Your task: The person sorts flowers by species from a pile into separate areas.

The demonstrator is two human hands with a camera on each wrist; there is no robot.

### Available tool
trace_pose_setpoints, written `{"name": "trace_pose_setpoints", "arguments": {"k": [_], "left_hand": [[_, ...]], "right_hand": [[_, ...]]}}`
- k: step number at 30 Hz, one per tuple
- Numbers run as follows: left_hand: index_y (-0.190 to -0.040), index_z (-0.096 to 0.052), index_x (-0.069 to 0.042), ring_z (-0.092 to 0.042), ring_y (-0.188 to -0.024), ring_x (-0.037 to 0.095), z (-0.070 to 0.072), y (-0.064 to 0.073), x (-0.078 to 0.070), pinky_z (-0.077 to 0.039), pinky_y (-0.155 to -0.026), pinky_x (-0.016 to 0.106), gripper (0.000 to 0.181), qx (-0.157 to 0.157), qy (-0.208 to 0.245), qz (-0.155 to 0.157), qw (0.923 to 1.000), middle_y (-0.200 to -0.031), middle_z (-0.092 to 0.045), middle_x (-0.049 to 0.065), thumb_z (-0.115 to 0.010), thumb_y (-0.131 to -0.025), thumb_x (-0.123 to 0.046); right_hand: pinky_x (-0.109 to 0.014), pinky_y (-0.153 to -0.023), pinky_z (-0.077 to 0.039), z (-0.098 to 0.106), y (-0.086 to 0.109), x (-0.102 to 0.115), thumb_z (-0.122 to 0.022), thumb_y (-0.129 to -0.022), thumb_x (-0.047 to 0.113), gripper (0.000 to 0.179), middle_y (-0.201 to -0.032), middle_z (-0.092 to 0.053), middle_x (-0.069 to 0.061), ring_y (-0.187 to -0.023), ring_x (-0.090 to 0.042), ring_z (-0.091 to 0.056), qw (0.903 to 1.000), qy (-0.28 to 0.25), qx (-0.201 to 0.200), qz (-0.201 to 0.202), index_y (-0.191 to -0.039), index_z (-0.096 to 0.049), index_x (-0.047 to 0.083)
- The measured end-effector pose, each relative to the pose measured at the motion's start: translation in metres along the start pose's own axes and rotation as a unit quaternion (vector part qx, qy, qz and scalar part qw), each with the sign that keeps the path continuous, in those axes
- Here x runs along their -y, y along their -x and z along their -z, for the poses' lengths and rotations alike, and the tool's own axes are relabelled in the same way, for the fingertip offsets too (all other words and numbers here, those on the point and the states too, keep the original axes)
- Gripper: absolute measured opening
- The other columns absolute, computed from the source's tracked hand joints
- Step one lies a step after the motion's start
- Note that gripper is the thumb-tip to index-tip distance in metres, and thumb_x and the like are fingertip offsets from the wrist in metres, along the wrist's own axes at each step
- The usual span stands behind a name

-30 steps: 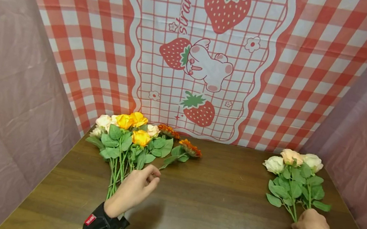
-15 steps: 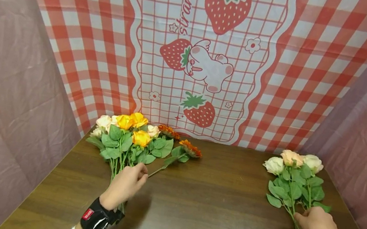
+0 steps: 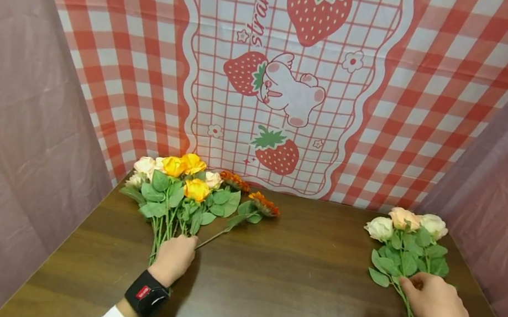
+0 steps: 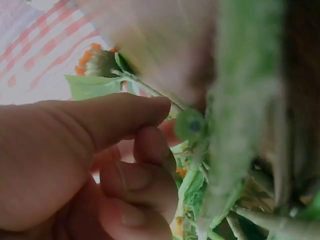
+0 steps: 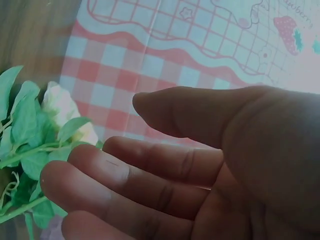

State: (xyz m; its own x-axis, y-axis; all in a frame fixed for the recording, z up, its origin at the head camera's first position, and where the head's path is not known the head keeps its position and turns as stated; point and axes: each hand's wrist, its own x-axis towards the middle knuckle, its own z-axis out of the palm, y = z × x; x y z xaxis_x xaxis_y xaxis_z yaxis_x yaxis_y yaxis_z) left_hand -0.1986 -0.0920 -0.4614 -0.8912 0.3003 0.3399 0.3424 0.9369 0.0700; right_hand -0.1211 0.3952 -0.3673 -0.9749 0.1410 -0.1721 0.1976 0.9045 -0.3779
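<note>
My left hand (image 3: 173,260) lies over the stems at the left of the table. In the left wrist view its thumb and curled fingers pinch the thin stem of an orange daisy-like flower (image 4: 102,62), whose head points away to the right in the head view. Beside it lies a bunch of yellow roses (image 3: 196,190) and pale roses (image 3: 145,165) with leafy green stems. On the right, my right hand (image 3: 437,312) hovers at the stems of a white rose (image 3: 379,228) and a peach rose (image 3: 403,218). Its thumb and fingers are apart, with nothing between them.
A brown wooden table (image 3: 291,299) carries both groups of flowers. Behind it hangs a red-checked cloth (image 3: 430,98) with strawberries. Pinkish curtains (image 3: 0,138) stand at both sides. Another orange flower (image 3: 233,180) lies at the back, and another white rose (image 3: 433,226) at right.
My left hand has come down toward the stems and its fingers have closed on the orange flower's stem. The right hand has shifted slightly up and left over the flowers there.
</note>
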Motion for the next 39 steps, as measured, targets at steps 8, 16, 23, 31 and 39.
{"name": "trace_pose_setpoints", "arguments": {"k": [8, 16, 23, 31, 39], "left_hand": [[-0.064, -0.054, -0.005, -0.053, -0.045, 0.029, -0.002, 0.002, 0.001, -0.044, -0.035, 0.044, 0.013, 0.008, -0.007, -0.006, 0.9999, -0.057, -0.059, 0.015, -0.062, -0.073, -0.002], [-0.061, -0.054, -0.004, -0.055, -0.047, 0.030, -0.003, 0.005, 0.000, -0.047, -0.038, 0.046, 0.015, 0.024, -0.013, -0.010, 0.9996, -0.057, -0.060, 0.014, -0.064, -0.071, -0.003], [-0.070, -0.050, 0.001, -0.055, -0.049, 0.032, -0.001, 0.006, 0.004, -0.048, -0.040, 0.044, 0.011, 0.046, 0.035, -0.037, 0.9976, -0.059, -0.057, 0.015, -0.061, -0.072, 0.001], [-0.074, -0.048, 0.003, -0.055, -0.048, 0.031, 0.000, 0.005, 0.008, -0.050, -0.041, 0.042, 0.011, 0.035, 0.062, -0.076, 0.9946, -0.058, -0.055, 0.016, -0.058, -0.076, 0.002], [-0.083, -0.045, 0.007, -0.056, -0.054, 0.029, 0.007, 0.002, 0.011, -0.052, -0.043, 0.038, 0.005, 0.041, 0.073, -0.123, 0.9889, -0.063, -0.053, 0.015, -0.050, -0.085, 0.004]], "right_hand": [[-0.045, -0.053, -0.046, 0.000, 0.003, 0.009, -0.049, -0.090, 0.050, 0.061, -0.101, -0.061, -0.029, -0.074, -0.032, -0.060, 0.9999, 0.004, -0.002, 0.012, -0.114, -0.057, -0.006], [-0.041, -0.050, -0.046, -0.005, 0.003, 0.014, -0.050, -0.090, 0.047, 0.058, -0.091, -0.065, -0.021, -0.066, -0.022, -0.058, 0.9995, 0.005, -0.010, 0.029, -0.112, -0.058, -0.006], [-0.041, -0.049, -0.046, -0.006, 0.003, 0.016, -0.049, -0.091, 0.044, 0.054, -0.089, -0.066, -0.020, -0.065, -0.021, -0.058, 0.9987, 0.014, -0.018, 0.046, -0.110, -0.059, -0.006], [-0.042, -0.050, -0.045, -0.006, 0.002, 0.018, -0.049, -0.092, 0.039, 0.050, -0.087, -0.065, -0.020, -0.065, -0.023, -0.057, 0.9983, 0.021, -0.023, 0.049, -0.109, -0.059, -0.006], [-0.040, -0.050, -0.042, -0.006, 0.001, 0.019, -0.048, -0.093, 0.038, 0.050, -0.082, -0.065, -0.013, -0.063, -0.019, -0.055, 0.9984, 0.019, -0.020, 0.050, -0.111, -0.057, -0.007]]}}
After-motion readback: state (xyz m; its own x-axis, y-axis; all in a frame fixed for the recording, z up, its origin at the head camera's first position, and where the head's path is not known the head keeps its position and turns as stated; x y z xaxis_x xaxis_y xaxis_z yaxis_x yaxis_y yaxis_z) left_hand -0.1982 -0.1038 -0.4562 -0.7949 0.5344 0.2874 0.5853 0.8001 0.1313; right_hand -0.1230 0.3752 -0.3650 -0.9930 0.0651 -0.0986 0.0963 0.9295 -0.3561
